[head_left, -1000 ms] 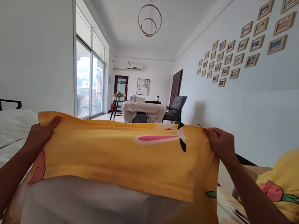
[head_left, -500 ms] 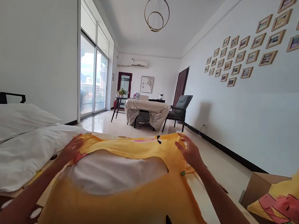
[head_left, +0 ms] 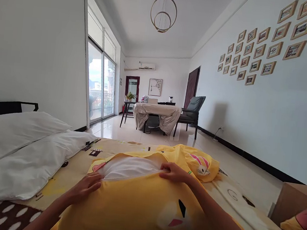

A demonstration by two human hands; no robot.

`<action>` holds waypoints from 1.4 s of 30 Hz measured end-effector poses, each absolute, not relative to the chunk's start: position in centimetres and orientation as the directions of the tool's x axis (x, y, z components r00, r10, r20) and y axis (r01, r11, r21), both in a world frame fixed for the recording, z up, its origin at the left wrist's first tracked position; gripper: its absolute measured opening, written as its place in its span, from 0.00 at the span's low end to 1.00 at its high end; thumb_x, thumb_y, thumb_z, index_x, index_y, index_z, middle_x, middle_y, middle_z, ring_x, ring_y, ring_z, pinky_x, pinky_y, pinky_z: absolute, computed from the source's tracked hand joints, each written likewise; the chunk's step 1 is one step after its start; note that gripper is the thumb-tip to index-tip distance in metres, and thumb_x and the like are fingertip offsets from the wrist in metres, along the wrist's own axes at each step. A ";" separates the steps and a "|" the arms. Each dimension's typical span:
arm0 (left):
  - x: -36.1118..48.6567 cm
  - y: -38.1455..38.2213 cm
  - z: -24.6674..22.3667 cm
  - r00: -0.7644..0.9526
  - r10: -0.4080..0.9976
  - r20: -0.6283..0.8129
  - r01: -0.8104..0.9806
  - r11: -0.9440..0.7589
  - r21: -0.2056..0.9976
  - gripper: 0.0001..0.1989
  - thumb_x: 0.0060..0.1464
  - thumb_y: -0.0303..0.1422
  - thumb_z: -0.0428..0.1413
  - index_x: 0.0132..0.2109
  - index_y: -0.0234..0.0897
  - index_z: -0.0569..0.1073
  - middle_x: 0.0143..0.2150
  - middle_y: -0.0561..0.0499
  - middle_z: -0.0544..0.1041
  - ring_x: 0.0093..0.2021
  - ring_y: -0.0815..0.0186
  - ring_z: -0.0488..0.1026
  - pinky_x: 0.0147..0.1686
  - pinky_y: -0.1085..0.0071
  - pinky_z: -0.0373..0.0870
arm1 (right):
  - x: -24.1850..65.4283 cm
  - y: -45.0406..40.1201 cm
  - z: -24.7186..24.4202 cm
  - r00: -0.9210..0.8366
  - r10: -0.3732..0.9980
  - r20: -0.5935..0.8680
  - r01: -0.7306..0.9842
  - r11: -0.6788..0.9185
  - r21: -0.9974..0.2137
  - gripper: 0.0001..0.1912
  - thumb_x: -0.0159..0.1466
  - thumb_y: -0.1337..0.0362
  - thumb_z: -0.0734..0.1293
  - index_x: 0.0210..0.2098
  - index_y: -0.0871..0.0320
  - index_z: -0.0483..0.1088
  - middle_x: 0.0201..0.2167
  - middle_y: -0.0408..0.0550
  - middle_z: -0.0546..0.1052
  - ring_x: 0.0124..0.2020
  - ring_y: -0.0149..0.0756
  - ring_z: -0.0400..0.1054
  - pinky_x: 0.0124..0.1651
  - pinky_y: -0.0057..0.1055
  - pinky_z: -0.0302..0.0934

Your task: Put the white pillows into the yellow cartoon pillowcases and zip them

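Yellow pillowcase [head_left: 122, 201], mouth agape, white pillow [head_left: 131, 167] showing inside.

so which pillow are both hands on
The yellow-covered pillow, with white showing at its opening: the left hand and right hand are on it. The white pillows lie left, untouched.

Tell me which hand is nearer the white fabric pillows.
Left. The left hand, on the yellow printed cloth cover, is beside the pillows; the right hand touches the cover farther from them.

White pillow [head_left: 130, 167] inside yellow pillowcase [head_left: 122, 203]
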State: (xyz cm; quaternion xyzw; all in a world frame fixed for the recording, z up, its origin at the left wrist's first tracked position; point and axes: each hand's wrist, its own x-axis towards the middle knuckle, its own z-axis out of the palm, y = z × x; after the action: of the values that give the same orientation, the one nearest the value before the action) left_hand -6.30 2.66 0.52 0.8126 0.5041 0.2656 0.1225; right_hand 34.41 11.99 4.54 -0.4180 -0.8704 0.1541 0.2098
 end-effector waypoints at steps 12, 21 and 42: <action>-5.5 4.9 2.9 0.362 0.889 0.281 0.853 -0.437 0.284 0.26 0.54 0.52 0.44 0.20 0.37 0.62 0.21 0.53 0.62 0.31 0.63 0.63 0.34 0.70 0.59 | 33.9 7.3 12.8 -0.185 0.754 0.630 0.551 0.610 -0.569 0.19 0.57 0.49 0.63 0.25 0.59 0.71 0.20 0.42 0.68 0.24 0.31 0.59 0.27 0.27 0.52; -0.4 4.3 11.7 0.273 0.835 0.478 0.647 -0.527 0.551 0.22 0.55 0.48 0.43 0.22 0.37 0.57 0.21 0.56 0.56 0.25 0.70 0.55 0.26 0.73 0.53 | 28.9 5.4 10.2 -0.210 0.759 0.616 0.505 0.624 -0.596 0.17 0.61 0.51 0.60 0.26 0.57 0.68 0.17 0.38 0.63 0.21 0.28 0.55 0.24 0.25 0.50; -7.3 4.3 4.7 0.331 0.927 0.176 0.875 -0.372 0.311 0.22 0.52 0.51 0.47 0.24 0.38 0.69 0.26 0.52 0.72 0.31 0.63 0.65 0.39 0.69 0.58 | 36.9 7.3 6.4 -0.274 0.932 0.235 0.936 0.315 -0.158 0.23 0.59 0.51 0.61 0.49 0.59 0.67 0.29 0.49 0.76 0.31 0.39 0.69 0.32 0.31 0.56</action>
State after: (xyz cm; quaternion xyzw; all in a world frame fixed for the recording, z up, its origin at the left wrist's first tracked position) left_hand -7.33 4.26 4.74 0.8119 0.5548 0.1631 0.0800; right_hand 36.88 7.26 6.37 -0.5851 -0.7982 -0.0057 0.1430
